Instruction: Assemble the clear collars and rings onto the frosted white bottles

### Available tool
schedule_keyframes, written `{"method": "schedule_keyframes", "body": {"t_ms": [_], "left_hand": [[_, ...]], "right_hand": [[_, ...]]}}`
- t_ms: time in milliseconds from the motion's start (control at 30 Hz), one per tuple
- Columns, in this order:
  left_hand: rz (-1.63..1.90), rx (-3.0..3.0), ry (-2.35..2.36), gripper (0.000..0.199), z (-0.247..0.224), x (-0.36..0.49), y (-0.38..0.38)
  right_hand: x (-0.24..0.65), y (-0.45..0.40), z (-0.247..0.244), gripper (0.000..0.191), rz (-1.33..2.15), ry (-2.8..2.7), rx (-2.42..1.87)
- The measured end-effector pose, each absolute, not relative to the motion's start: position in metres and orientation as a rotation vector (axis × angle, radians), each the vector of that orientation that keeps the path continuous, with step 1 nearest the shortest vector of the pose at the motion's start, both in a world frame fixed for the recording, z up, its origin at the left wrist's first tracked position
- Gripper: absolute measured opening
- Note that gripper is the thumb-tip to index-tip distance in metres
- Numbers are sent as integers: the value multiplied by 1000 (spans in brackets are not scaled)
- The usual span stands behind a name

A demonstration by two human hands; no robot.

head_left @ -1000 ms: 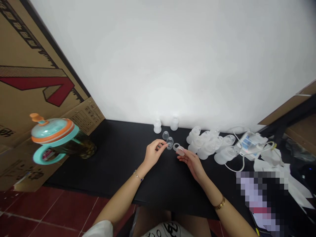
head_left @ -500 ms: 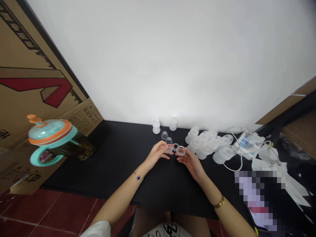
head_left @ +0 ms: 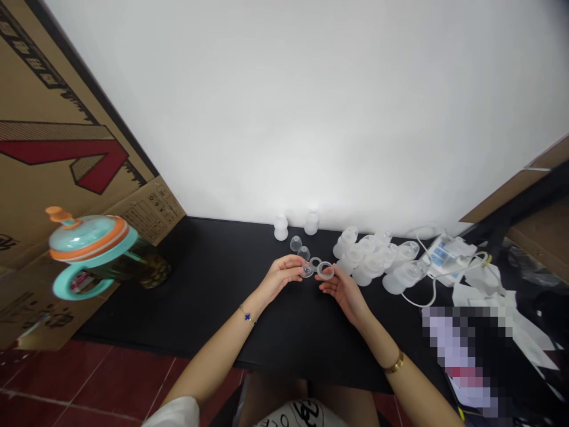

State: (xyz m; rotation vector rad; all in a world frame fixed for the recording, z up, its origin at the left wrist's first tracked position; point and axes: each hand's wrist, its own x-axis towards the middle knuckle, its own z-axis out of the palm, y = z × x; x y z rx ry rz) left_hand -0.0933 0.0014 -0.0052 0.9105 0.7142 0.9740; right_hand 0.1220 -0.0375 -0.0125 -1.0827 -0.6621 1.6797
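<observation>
My left hand [head_left: 280,276] pinches a small clear plastic dome [head_left: 306,271] at its fingertips. My right hand [head_left: 340,290] holds a clear silicone ring [head_left: 325,270] between its fingertips, close to the dome. The two hands are a short gap apart. Just beyond them, a second clear ring [head_left: 315,263] seems to lie on the black table [head_left: 200,296], though it may touch the held pieces. Two more clear domes [head_left: 296,243] sit nearby, and frosted silicone bottle-shaped parts [head_left: 368,261] are massed to the right.
Two frosted upright parts [head_left: 293,225] stand by the white wall [head_left: 284,107]. At left are a turquoise-lidded cup [head_left: 91,240] and cardboard [head_left: 66,136]. At right lie a white packaged device with cable [head_left: 447,255] and a pixelated patch [head_left: 466,362].
My hands have drawn level, and the ring in my right hand now shows flat and open. My left hand has shifted slightly right with the dome at its fingertips.
</observation>
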Motion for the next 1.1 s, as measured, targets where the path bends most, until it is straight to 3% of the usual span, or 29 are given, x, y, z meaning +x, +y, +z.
{"method": "schedule_keyframes", "body": {"t_ms": [533, 767, 1100], "left_hand": [[992, 929, 737, 55, -15, -88, 4], [976, 929, 795, 41, -13, -90, 2], [964, 838, 857, 41, -13, -89, 3]], "right_hand": [[122, -40, -8, 40, 1694, -706, -1127], [122, -40, -7, 39, 1699, -696, -1139], [123, -38, -10, 39, 1685, -699, -1159]]}}
